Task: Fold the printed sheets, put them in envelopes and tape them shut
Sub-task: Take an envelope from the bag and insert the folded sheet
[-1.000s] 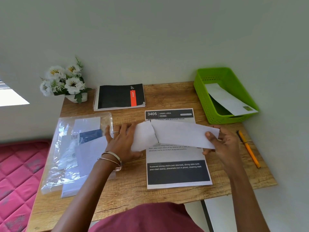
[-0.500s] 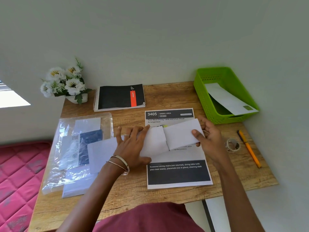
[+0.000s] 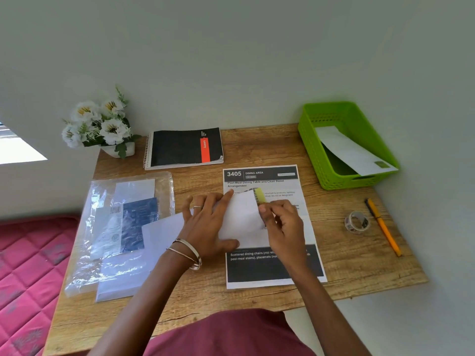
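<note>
A white envelope (image 3: 162,232) lies across the desk's middle, and my left hand (image 3: 205,224) rests flat on it with fingers spread. At its right end a folded white sheet (image 3: 243,214) is almost fully inside, with a yellow-green strip (image 3: 260,195) showing at the mouth. My right hand (image 3: 281,224) has its fingers curled and pinches the sheet's right edge. Below both lies a flat printed sheet (image 3: 272,265) headed 3405. A roll of clear tape (image 3: 356,221) sits to the right.
A green basket (image 3: 313,147) at the back right holds a white envelope (image 3: 352,152). An orange pen (image 3: 384,228) lies by the tape. A plastic bag of envelopes (image 3: 120,224) is on the left, with a black notebook (image 3: 183,147) and a flower pot (image 3: 102,124) behind.
My right hand has moved left, pushing the folded sheet further into the envelope, so much less of it shows. The tape roll is now uncovered.
</note>
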